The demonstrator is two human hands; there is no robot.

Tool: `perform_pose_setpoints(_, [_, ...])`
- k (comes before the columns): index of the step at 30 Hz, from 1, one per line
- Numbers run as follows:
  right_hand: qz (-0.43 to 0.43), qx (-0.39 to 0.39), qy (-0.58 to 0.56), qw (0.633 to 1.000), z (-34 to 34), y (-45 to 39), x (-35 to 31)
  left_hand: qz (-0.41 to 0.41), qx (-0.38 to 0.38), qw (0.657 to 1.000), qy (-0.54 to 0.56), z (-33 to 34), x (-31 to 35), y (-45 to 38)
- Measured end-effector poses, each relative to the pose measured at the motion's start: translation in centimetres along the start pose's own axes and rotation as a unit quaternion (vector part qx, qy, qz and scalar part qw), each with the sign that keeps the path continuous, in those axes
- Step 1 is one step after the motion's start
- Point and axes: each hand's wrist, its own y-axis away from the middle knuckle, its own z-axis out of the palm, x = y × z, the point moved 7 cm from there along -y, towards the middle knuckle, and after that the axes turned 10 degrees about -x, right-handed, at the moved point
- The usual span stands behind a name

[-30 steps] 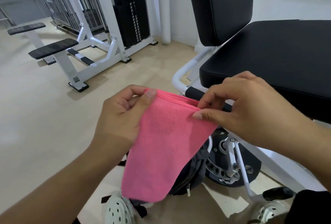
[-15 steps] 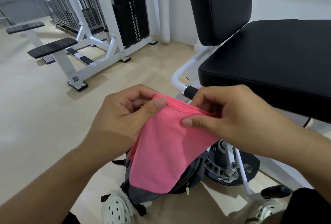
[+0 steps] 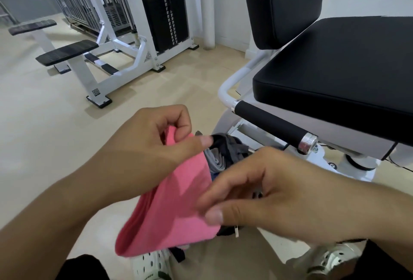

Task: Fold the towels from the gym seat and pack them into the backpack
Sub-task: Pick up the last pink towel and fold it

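Left hand (image 3: 154,143): fingers curled, thumb and forefinger pinching the far upper corner of a folded pink towel (image 3: 172,208). Right hand (image 3: 268,192): fingers bent, thumb laid along the towel's right edge lower down; whether it truly grips the cloth or only touches it cannot be told, the hand being blurred. Pink towel: held in the air between both hands, hanging down and to the left with a rounded fold at its near lower end, directly above the backpack. Backpack (image 3: 225,152): dark grey and black, standing on the floor just beside the machine's base, its open top showing in the gap between the hands, with grey folded cloth (image 3: 214,161) inside; a small zip pull (image 3: 236,230) hangs at its near side below the right hand. Gym seat (image 3: 348,67): black padded cushion, right of centre, bare on its visible surface, with an upright black backrest (image 3: 283,0) at its far left. Handle (image 3: 274,126): black foam grip with a chromed end cap, on a white tube below the seat's near edge. Weight-stack machine (image 3: 165,11): white frame, far centre. Two black footplates (image 3: 67,52): far left, on white supports. White perforated clogs (image 3: 152,264): near bottom edge, on a beige floor (image 3: 55,134).
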Motion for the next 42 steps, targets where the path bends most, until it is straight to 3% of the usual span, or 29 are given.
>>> perform_pose_setpoints(3, [0.050, 0.165, 0.205, 0.963, -3.2, 0.3, 1.1, 0.009, -0.021, 0.996, -0.080, -0.2, 0.4, 0.3])
perform_pose_setpoints(5, [0.053, 0.221, 0.232, 0.946, -4.2, -0.1, 1.9, 0.014, -0.044, 0.997, -0.064, 0.0, 0.5, 0.5])
perform_pose_setpoints(11, [-0.015, 0.101, 0.147, 0.984, -2.1, -3.0, 3.1, 0.093, -0.086, 0.992, 0.004, 0.4, 1.8, 0.8])
perform_pose_setpoints(21, [-0.043, 0.148, 0.017, 0.988, -2.4, -3.5, 3.3, 0.118, 0.029, 0.992, 0.024, -1.0, 1.5, 0.4])
perform_pose_setpoints(38, [0.037, 0.190, 0.062, 0.979, -2.8, -3.5, 6.9, 0.078, 0.061, 0.993, 0.068, -0.9, -0.2, -0.3])
perform_pose_setpoints(42, [0.059, 0.137, 0.069, 0.986, -2.2, -4.1, 8.4, 0.081, 0.071, 0.991, 0.076, -0.9, 0.0, -0.3])
